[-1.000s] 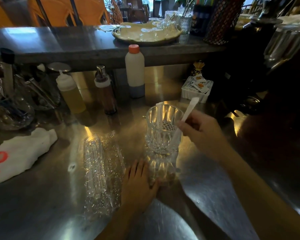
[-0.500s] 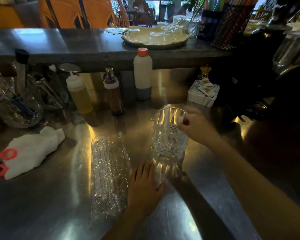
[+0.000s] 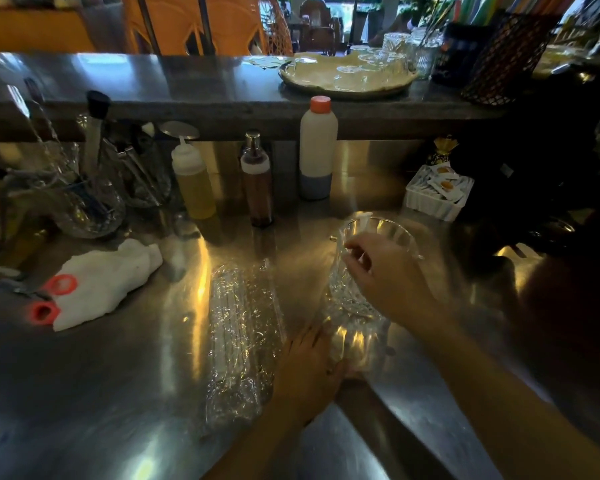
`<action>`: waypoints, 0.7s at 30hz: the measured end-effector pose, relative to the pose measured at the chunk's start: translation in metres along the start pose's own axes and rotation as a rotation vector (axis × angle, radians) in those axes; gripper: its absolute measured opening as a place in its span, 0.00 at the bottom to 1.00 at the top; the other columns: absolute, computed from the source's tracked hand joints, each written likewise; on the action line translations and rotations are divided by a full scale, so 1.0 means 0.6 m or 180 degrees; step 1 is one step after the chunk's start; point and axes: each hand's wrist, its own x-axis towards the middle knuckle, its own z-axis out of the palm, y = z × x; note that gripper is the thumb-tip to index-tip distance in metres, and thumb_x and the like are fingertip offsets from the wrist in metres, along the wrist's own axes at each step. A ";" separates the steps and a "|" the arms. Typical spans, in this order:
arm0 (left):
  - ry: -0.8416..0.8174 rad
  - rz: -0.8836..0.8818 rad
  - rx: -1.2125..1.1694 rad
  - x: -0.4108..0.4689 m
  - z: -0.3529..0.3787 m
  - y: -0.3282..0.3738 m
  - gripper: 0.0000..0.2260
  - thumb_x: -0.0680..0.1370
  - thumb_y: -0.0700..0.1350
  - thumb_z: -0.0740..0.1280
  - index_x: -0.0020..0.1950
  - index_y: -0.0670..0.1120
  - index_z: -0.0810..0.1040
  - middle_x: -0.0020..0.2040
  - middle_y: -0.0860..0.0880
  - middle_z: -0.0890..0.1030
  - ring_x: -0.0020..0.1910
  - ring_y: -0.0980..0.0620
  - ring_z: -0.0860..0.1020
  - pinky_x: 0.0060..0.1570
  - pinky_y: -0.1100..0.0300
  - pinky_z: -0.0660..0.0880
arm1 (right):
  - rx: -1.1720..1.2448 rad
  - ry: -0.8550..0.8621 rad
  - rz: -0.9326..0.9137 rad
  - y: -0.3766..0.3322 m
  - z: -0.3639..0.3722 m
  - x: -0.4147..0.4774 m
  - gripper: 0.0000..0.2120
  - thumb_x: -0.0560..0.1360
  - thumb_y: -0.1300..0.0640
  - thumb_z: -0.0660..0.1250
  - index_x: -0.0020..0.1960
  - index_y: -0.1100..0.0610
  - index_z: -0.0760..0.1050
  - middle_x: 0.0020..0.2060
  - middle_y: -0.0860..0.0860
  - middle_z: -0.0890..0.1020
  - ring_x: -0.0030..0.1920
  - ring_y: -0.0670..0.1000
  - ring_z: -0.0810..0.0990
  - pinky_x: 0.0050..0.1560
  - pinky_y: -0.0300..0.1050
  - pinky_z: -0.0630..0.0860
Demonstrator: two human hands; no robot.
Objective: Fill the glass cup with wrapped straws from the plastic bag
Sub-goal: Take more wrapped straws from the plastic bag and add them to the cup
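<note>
A cut-glass cup stands on the steel counter right of centre. My right hand reaches over its near side, fingers pinched on a white wrapped straw whose top pokes just above the rim. A clear plastic bag of wrapped straws lies lengthwise on the counter to the left of the cup. My left hand rests palm down beside the bag's near right edge, fingers on crinkled plastic at the cup's base, holding nothing.
A white cloth and red-handled scissors lie at the left. Behind stand a yellow squeeze bottle, a brown bottle, a white bottle, a sachet basket and a utensil jar.
My right hand brought the straw down from above the rim into the cup and now sits lower across the cup's front. My left hand has stayed flat beside the bag.
</note>
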 end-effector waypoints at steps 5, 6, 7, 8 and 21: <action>0.0067 -0.0126 -0.0392 -0.029 -0.034 0.015 0.16 0.75 0.57 0.58 0.55 0.49 0.75 0.48 0.46 0.83 0.47 0.44 0.79 0.45 0.56 0.74 | 0.0160 -0.0537 -0.0059 -0.016 0.079 -0.023 0.07 0.76 0.57 0.60 0.50 0.58 0.75 0.41 0.56 0.81 0.39 0.55 0.77 0.42 0.51 0.76; 0.0041 -0.0159 -0.0396 -0.034 -0.038 0.012 0.15 0.75 0.56 0.58 0.55 0.50 0.76 0.48 0.48 0.83 0.47 0.46 0.80 0.44 0.57 0.74 | 0.0142 -0.0673 -0.0027 -0.016 0.096 -0.028 0.08 0.76 0.56 0.59 0.49 0.59 0.75 0.41 0.56 0.81 0.40 0.55 0.77 0.42 0.51 0.76; 0.0028 -0.0172 -0.0385 -0.038 -0.044 0.007 0.14 0.75 0.56 0.58 0.54 0.50 0.76 0.49 0.49 0.83 0.47 0.47 0.80 0.44 0.57 0.74 | 0.0104 -0.0796 -0.0014 -0.016 0.113 -0.032 0.09 0.77 0.55 0.58 0.48 0.59 0.75 0.41 0.56 0.80 0.40 0.54 0.76 0.42 0.50 0.75; 0.0040 -0.0204 -0.0365 -0.041 -0.051 0.002 0.13 0.75 0.55 0.58 0.53 0.50 0.77 0.48 0.49 0.83 0.47 0.47 0.80 0.44 0.57 0.74 | 0.0076 -0.0886 -0.0040 -0.016 0.128 -0.037 0.10 0.77 0.55 0.58 0.48 0.60 0.75 0.41 0.56 0.80 0.40 0.53 0.75 0.41 0.48 0.73; 0.0897 -0.1098 0.0170 -0.073 -0.080 -0.091 0.19 0.77 0.49 0.61 0.66 0.44 0.71 0.69 0.41 0.71 0.69 0.43 0.69 0.67 0.47 0.66 | 0.0011 -0.1843 -0.0776 -0.011 0.242 -0.095 0.23 0.78 0.52 0.57 0.71 0.56 0.60 0.70 0.54 0.68 0.69 0.53 0.65 0.67 0.50 0.61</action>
